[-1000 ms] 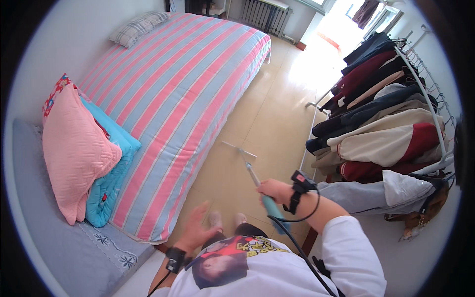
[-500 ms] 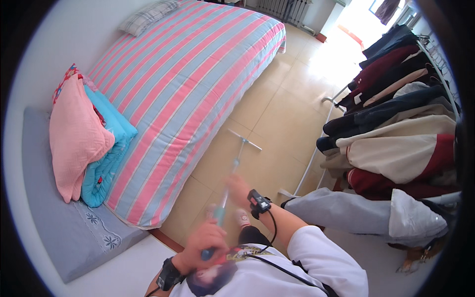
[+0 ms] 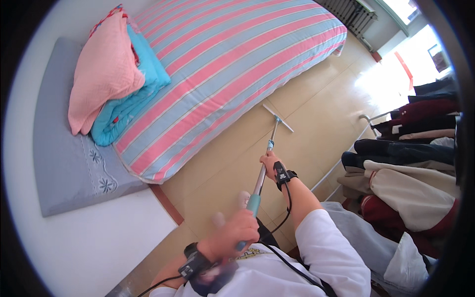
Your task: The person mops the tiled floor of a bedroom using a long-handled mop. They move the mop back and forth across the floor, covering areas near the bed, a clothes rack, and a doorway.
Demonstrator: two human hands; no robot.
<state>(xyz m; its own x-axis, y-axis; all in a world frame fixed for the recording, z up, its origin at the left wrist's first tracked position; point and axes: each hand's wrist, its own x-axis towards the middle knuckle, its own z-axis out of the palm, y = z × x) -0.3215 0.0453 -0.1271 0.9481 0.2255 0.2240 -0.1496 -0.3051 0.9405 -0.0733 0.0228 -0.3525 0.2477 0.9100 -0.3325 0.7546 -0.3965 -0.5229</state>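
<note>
A long-handled squeegee (image 3: 259,180) with a metal pole, teal fittings and a thin T-shaped head (image 3: 278,119) slants away from my body. My left hand (image 3: 231,234) is wrapped around the teal grip near its upper end, close to my waist. Farther down the pole, my right hand (image 3: 270,163) is closed around the metal shaft. The head is at the tiled floor (image 3: 316,123) beside the bed; I cannot tell how firmly it touches. Black devices with cables are strapped to both wrists.
A bed (image 3: 217,74) with a pink-and-blue striped cover runs along the left. Folded pink and turquoise bedding (image 3: 106,74) sits on a grey cushion (image 3: 54,148). To the right, a rack holds many clothes (image 3: 405,193). A radiator (image 3: 354,20) stands at the far end.
The view has shifted, so the bed and rack sit differently. The squeegee and both hands appear farther right, with the head nearer the far end of the bed. Both hands keep their grip.
</note>
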